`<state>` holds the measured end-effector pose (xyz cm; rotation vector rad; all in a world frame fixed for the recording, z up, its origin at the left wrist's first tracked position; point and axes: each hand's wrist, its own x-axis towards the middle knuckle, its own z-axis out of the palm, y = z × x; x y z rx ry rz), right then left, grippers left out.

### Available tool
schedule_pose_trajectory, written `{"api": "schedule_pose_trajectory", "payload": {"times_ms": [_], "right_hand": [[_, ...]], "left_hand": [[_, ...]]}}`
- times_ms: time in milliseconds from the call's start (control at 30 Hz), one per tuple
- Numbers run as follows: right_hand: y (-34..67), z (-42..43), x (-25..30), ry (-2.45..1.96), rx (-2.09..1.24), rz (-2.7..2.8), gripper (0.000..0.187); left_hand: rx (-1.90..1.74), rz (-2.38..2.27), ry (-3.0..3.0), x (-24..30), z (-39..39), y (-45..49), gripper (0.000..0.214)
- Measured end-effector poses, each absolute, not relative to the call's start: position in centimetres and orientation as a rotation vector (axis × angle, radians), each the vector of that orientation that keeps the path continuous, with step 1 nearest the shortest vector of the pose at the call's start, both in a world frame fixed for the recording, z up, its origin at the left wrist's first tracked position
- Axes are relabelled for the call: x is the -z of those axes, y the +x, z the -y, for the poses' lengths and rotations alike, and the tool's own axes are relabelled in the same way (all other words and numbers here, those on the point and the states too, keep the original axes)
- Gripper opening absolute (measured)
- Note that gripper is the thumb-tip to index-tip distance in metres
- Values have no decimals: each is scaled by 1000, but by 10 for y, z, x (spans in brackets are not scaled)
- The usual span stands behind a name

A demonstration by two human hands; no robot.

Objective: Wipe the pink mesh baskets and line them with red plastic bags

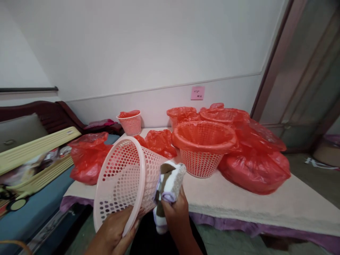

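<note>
My left hand (118, 228) grips the rim of a pale pink plastic basket (152, 170) with perforated walls, tilted on its side so that its mouth faces left. No contents show inside the basket. In my right hand (175, 212) is a folded cloth (171, 182) with white, brown, grey and lilac patches, pressed against the basket's outer wall. Part of the cloth hangs down below. Behind the held basket, a crumpled red plastic bag (159, 141) lies on the table.
A red-lined basket (202, 163) stands on the cloth-covered table (228, 198), beside large red bags (257, 170). Another bag (89, 159) sits at the left, and a small lined basket (130, 124) near the wall. A pink note (198, 93) is on the wall.
</note>
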<state>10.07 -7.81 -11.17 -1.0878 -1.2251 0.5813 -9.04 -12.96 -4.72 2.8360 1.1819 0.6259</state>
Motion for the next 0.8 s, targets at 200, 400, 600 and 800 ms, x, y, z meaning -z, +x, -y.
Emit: {"api": "schedule_pose_trajectory", "payload": {"times_ms": [200, 400, 600, 800], "right_hand": [[117, 66, 117, -1202, -481, 1399, 49], [129, 55, 130, -1278, -534, 1236, 47], [96, 96, 127, -992, -607, 1341, 54], [64, 120, 130, -810, -421, 1562, 51]], "left_hand": [[-734, -1208, 2773, 42, 133, -82, 52], [-650, -1165, 2659, 44, 131, -81, 48], [-849, -1365, 2220, 39, 124, -69, 35], [-1168, -1530, 1484, 16, 115, -49, 40]]}}
